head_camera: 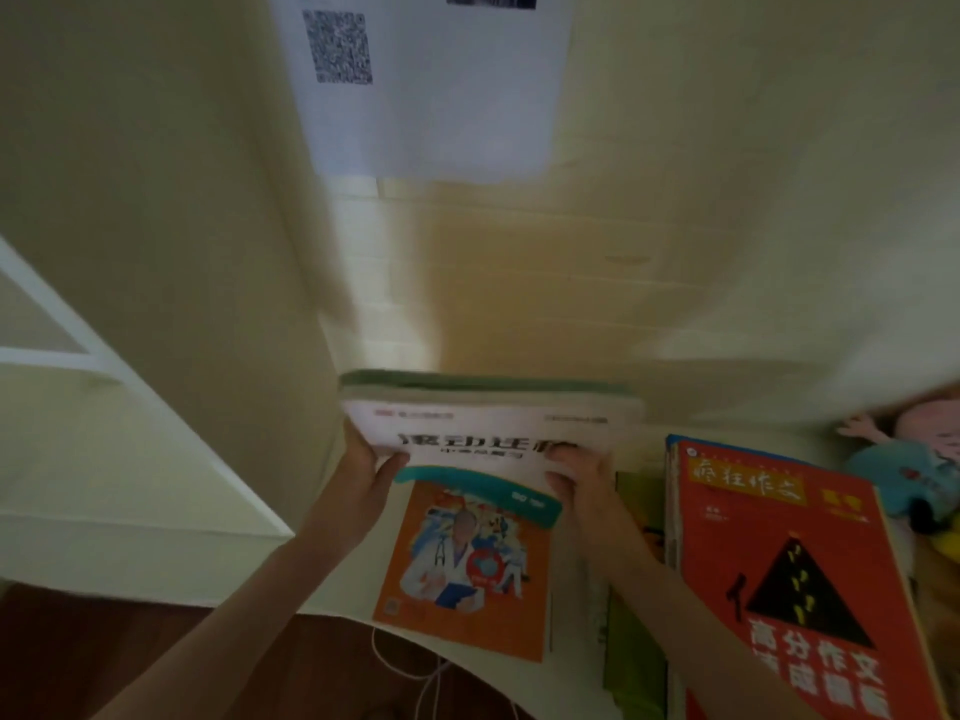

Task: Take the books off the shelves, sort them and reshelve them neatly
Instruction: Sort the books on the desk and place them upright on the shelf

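Both my hands hold a small stack of books point(488, 413) in front of me, a white-covered one with large dark characters on top of a green-edged one. My left hand point(363, 478) grips the stack's left edge, thumb on the white cover. My right hand point(582, 480) grips its right side, fingers curled over the lower edge. Beneath the stack lies an orange book point(467, 579) showing a figure in a white coat. To the right sits a pile topped by a red book point(789, 574) with a black triangle.
A white sheet with a QR code point(431, 80) is stuck on the cream wall ahead. A white shelf frame point(104, 356) runs at the left. A doll point(914, 459) lies at the far right. A white cable point(415, 672) hangs over the dark floor below.
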A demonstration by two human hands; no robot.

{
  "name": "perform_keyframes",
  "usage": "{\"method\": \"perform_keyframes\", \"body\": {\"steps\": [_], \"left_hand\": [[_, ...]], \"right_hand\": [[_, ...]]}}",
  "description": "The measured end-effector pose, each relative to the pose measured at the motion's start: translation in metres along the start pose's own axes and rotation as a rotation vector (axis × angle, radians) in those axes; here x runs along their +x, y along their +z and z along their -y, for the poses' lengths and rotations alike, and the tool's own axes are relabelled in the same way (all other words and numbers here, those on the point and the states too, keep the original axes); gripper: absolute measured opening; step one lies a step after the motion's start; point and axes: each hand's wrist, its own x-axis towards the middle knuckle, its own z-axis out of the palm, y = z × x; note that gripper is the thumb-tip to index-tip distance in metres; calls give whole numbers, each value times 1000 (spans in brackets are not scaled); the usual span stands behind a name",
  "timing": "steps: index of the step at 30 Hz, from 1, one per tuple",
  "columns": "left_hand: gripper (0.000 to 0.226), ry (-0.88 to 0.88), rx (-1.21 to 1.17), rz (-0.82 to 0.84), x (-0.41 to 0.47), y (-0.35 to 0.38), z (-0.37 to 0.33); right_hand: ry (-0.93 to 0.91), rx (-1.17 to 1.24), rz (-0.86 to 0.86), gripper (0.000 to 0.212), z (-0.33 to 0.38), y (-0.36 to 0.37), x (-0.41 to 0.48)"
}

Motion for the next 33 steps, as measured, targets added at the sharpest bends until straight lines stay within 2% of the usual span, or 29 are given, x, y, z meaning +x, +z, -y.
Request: {"method": "perform_keyframes", "body": {"steps": [1, 3, 6, 9, 13, 17, 19, 21, 23, 25, 29, 33], "left_hand": [[52, 27, -44, -28, 2, 2, -5], [62, 73, -45, -39, 2, 4, -13], [71, 110, -7, -40, 3, 3, -9], [72, 198, 32, -21, 9, 4, -6], [82, 172, 74, 20, 13, 3, 5], [71, 376, 170, 74, 14, -11, 0], [70, 496, 274, 46, 13, -17, -7], [88, 505, 316, 18, 9, -23, -17], [95, 481, 361, 22, 3, -28, -29], [88, 497, 371, 6, -5, -36, -41], [60, 562, 360, -8, -23, -58, -78], [70, 616, 361, -82, -35, -84, -114]], "right_hand": [[10, 4, -4, 27, -14, 5, 4], [33, 4, -12, 42, -24, 4, 13], [-6, -73, -63, 42, -29, 5, 20], [-41, 6, -133, 41, -33, 7, 25], [-54, 84, -183, 51, -30, 4, 28], [-35, 69, -166, 50, -23, 0, 29], [-55, 43, -151, 47, -19, -5, 26], [-98, 14, -140, 46, -11, -12, 22], [-143, -18, -135, 47, -3, -22, 17], [-177, -29, -156, 48, 7, -35, 11], [-299, 5, -172, 55, 33, -68, -4], [-435, -47, -189, 62, 69, -99, -16]]}}
